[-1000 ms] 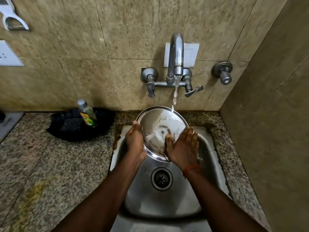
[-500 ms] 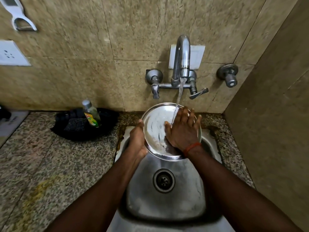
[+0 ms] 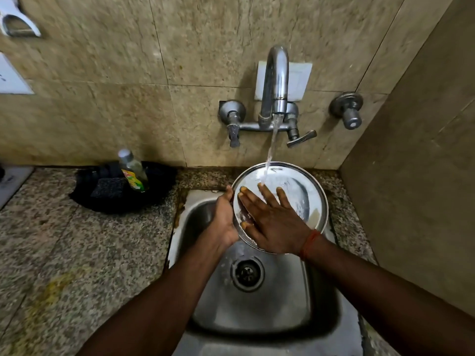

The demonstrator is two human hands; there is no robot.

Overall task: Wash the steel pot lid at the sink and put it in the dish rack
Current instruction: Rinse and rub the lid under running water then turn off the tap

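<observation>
A round steel pot lid is held tilted over the back of the steel sink, under the stream running from the tap. My left hand grips the lid's left rim. My right hand lies flat on the lid's wet face, fingers spread and pointing up-left, covering its lower left part. The water lands on the lid just above my right fingertips. No dish rack is in view.
A black tray with a dish-soap bottle and a dark scrub pad sits on the granite counter left of the sink. A tiled side wall stands close on the right. The drain lies below the lid.
The lid has risen toward the tap and tilted more toward me. My right hand slid from the lid's lower right edge across its face to the left, fingers spread.
</observation>
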